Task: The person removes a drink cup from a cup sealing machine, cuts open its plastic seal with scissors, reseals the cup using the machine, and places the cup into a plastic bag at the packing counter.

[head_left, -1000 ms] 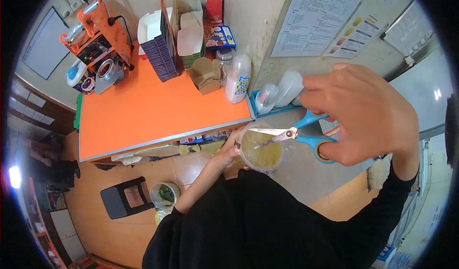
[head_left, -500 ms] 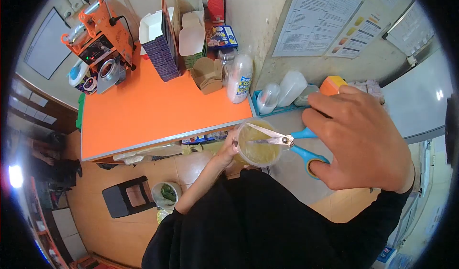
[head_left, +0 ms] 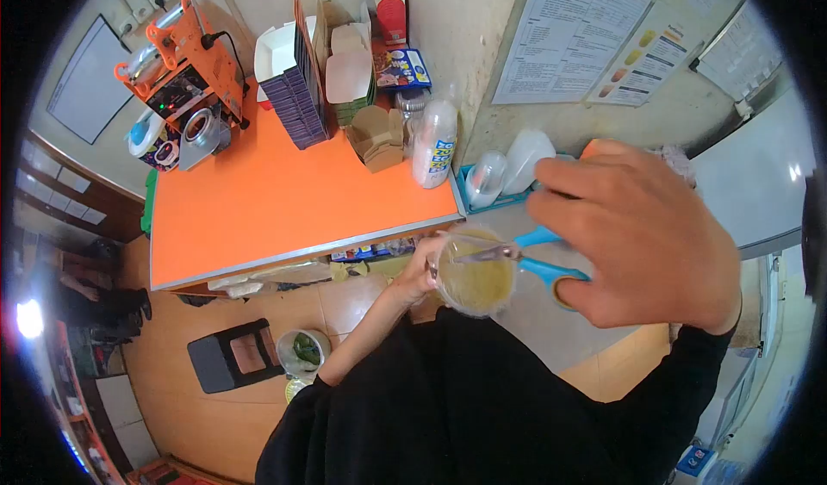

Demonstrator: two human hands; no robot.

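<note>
My left hand (head_left: pixel 419 276) is closed around the side of a round clear plastic tub (head_left: pixel 478 289) with pale yellowish contents. I cannot make out what the contents are. In my right hand (head_left: pixel 646 235) is a pair of scissors (head_left: pixel 550 270) with blue handles; its thumb passes through the lower loop. The metal blades reach over the tub's mouth, their tips inside the rim. The fingers on the upper handle are partly hidden behind the hand.
An orange counter (head_left: pixel 233 218) bears stacked cartons (head_left: pixel 293 97), wrapped cups (head_left: pixel 435 145) and an orange cup-sealing machine (head_left: pixel 185 80). Bottles (head_left: pixel 525 162) stand in a blue tray behind my hands. A black stool (head_left: pixel 228 360) and a bin (head_left: pixel 317 343) stand on the floor; a person (head_left: pixel 95 282) is far left.
The scissor blades were spread apart and now look closer together, lower in the tub. The tub has shifted slightly right and toward me, while my right hand has drawn slightly left.
</note>
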